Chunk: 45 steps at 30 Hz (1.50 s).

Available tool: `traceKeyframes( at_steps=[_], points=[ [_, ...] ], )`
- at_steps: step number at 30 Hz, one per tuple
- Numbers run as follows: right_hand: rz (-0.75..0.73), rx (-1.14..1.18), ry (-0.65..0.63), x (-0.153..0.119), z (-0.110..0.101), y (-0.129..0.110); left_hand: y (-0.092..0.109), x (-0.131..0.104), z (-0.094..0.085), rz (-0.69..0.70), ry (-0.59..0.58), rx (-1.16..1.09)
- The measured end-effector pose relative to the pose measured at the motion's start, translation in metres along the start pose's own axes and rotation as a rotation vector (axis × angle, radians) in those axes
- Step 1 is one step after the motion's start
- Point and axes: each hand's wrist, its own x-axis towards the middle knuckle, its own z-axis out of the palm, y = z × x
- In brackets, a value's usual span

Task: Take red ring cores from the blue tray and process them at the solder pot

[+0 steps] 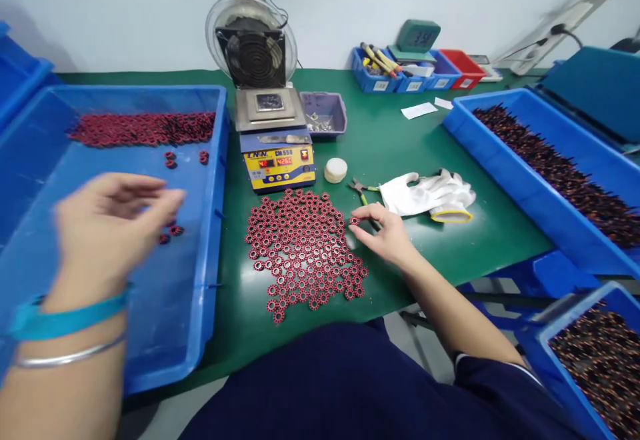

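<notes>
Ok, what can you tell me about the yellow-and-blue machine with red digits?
The yellow-and-blue boxy machine stands upright on the green table, behind the spread of small red-and-black rings. Its yellow front carries "CM 550" lettering, two lit red readouts, small round buttons and a red switch. A silvery, metal-looking block on top has a square opening, dark and shiny inside. A flat tool lies across the ledge in front. Neither hand touches it.

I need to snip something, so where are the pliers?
In the head view, the pliers lie right of centre, between the round white pad and the white gloves.
</notes>
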Motion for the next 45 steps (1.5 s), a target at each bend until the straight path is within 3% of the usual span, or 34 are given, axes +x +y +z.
traceKeyframes(
  at_steps=[3,5,9,12,16,23,26,29,31,32,34,39,41,43,45],
  points=[
    [-0.111,0.226,-0.052,0.006,0.006,-0.032,0.032,-0.022,0.053,0.108,-0.106,-0.060],
    [-0.157,0.301,-0.149,0.014,0.014,-0.055,0.046,-0.033,0.076,0.260,-0.231,-0.042],
    [-0.294,0.311,-0.283,0.027,0.032,-0.092,0.049,-0.040,0.084,0.632,-0.255,0.092],
    [-0.386,0.298,-0.329,0.031,0.039,-0.106,0.048,-0.038,0.075,0.729,-0.156,0.186],
    [-0.293,0.381,-0.421,0.032,0.040,-0.110,0.049,-0.036,0.070,0.715,-0.083,0.301],
    [-0.115,0.635,-0.575,0.030,0.041,-0.107,0.055,-0.043,0.073,0.700,-0.181,0.125],
    [-0.001,0.729,-0.629,0.029,0.041,-0.102,0.060,-0.046,0.068,0.489,-0.180,0.011],
    [0.089,0.751,-0.605,0.031,0.038,-0.095,0.061,-0.046,0.058,0.185,0.060,-0.182],
    [0.099,0.735,-0.552,0.039,0.034,-0.091,0.060,-0.042,0.053,0.088,0.198,-0.262],
    [0.086,0.718,-0.518,0.046,0.031,-0.089,0.060,-0.041,0.052,0.067,0.206,-0.269],
    [0.039,0.666,-0.446,0.067,0.023,-0.088,0.059,-0.038,0.054,0.050,0.110,-0.235],
    [-0.064,0.439,-0.296,0.151,0.002,-0.096,0.051,-0.041,0.072,0.081,-0.443,-0.007],
    [-0.068,0.296,-0.225,0.189,-0.003,-0.102,0.046,-0.043,0.077,0.092,-0.607,0.098],
    [-0.072,0.124,-0.154,0.223,-0.003,-0.109,0.041,-0.043,0.080,0.090,-0.678,0.160],
    [-0.084,-0.075,-0.112,0.252,0.001,-0.116,0.038,-0.042,0.080,0.084,-0.672,0.154]
  ],
)
